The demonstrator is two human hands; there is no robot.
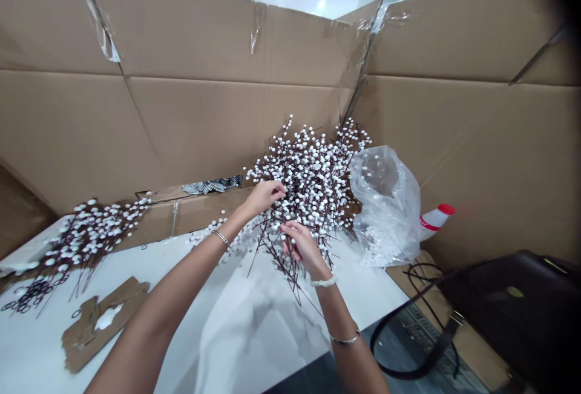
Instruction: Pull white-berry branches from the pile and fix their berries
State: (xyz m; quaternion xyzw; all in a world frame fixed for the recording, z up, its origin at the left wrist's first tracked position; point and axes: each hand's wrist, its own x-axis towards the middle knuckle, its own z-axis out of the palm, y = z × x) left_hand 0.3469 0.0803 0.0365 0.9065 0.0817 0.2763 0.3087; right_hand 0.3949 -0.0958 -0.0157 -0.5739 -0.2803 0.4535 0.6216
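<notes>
A large bunch of dark twigs studded with white berry-like beads [313,182] stands at the middle of the white table [40,345]. My left hand [262,198] grips the bunch from the left, its fingers closed among the upper twigs. My right hand [302,247] is lower and closes around the stems near the bottom of the bunch. Loose white beads lie on the table beside my left wrist. The twigs hide part of both hands' fingers.
A second bunch of beaded twigs [86,239] lies at the left, near small black rings [31,294] and a torn cardboard piece [102,321]. A clear plastic bag [385,206] sits to the right. Beyond it are a red-capped white object [436,221] and a black bag [512,303]. Cardboard sheets [181,37] wall the back.
</notes>
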